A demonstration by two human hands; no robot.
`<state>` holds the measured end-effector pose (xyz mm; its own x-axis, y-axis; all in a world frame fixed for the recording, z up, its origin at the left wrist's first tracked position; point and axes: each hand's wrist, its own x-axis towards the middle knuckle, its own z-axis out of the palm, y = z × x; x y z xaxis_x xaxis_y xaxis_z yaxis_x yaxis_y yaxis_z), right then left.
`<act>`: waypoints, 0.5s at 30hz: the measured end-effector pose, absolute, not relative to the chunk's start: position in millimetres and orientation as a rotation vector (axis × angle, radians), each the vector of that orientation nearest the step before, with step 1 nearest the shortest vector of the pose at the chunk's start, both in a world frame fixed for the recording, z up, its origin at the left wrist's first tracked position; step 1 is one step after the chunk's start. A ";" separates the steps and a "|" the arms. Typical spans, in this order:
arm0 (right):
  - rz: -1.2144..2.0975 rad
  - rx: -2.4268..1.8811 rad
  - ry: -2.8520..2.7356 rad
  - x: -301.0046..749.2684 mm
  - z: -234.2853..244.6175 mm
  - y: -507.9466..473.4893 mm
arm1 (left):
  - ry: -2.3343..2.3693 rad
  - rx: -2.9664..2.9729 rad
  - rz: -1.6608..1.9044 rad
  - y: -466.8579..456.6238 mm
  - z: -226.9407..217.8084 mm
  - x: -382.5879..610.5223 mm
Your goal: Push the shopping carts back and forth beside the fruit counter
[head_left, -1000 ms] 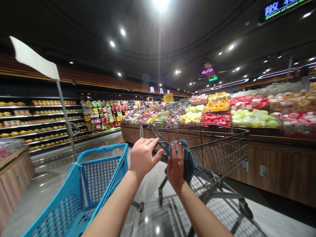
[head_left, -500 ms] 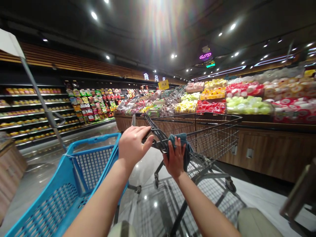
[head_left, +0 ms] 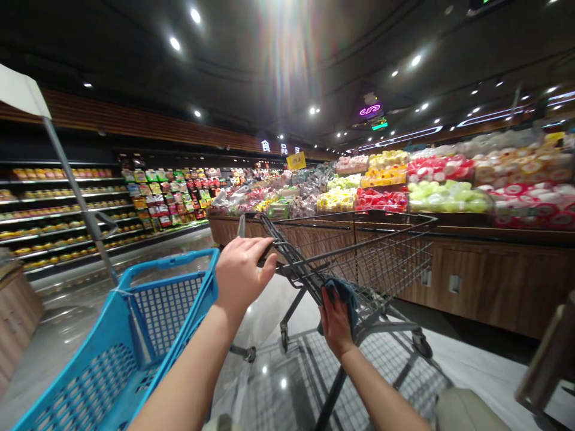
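Note:
A grey wire shopping cart (head_left: 381, 251) stands in front of me in a supermarket aisle. My left hand (head_left: 242, 272) is closed over the cart's handle bar at its near left end. My right hand (head_left: 335, 320) presses a dark teal cloth (head_left: 345, 290) against the lower back grid of the cart, fingers wrapped on the cloth. A blue plastic shopping cart (head_left: 135, 335) sits close at my left, beside my left forearm.
A long wooden display counter (head_left: 485, 275) piled with bagged loose goods runs along the right. Shelves of packaged goods (head_left: 81, 209) line the far left wall. A grey pole with a white flag (head_left: 76, 191) rises from the blue cart. The shiny floor (head_left: 278, 371) lies between.
My right hand with the cloth has slid down from the cart's upper rear bar to the lower back grid. My left hand stays on the handle.

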<state>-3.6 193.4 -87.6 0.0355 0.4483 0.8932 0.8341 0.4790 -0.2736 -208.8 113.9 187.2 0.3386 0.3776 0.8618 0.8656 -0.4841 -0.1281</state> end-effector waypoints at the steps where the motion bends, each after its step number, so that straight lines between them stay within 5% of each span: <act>1: -0.384 -1.092 -1.595 -2.4 -85.2 191.0 | -1.082 -2.017 -1.078 113.7 187.2 -208.7; 12: 0.796 -1.166 -0.823 90.0 -2.7 154.3 | -1.063 -2.045 -1.090 109.2 187.3 -207.1; 15: 0.827 -1.079 -0.634 101.0 31.1 144.7 | -1.052 -2.027 -1.108 104.4 185.8 -202.3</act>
<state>101.0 144.7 31.1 0.5511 0.8328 0.0531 -0.2674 0.2365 -0.9341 -202.3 104.4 185.8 0.3390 0.3557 0.8709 0.8512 -0.5101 -0.1230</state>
